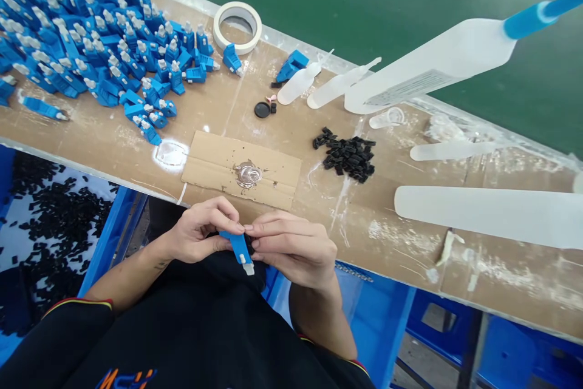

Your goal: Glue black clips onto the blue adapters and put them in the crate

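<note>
Just off the near edge of the bench, my left hand [204, 231] pinches a blue plastic part with a whitish tip [240, 250] between thumb and fingers. From the other side my right hand [294, 246] is closed at the same part. A small dark piece shows between its fingertips, partly hidden. Beyond the hands lies a strip of cardboard [214, 155] with a glossy clear blob [248, 175] on it. To the right of the cardboard is a pile of small black pieces [350, 157].
A large heap of blue parts [91, 31] covers the bench's left end. A tape roll [218, 28] and several white plastic bottles [428, 64] stand or lie farther back and right. Below left, a blue bin [102, 249] holds loose black pieces.
</note>
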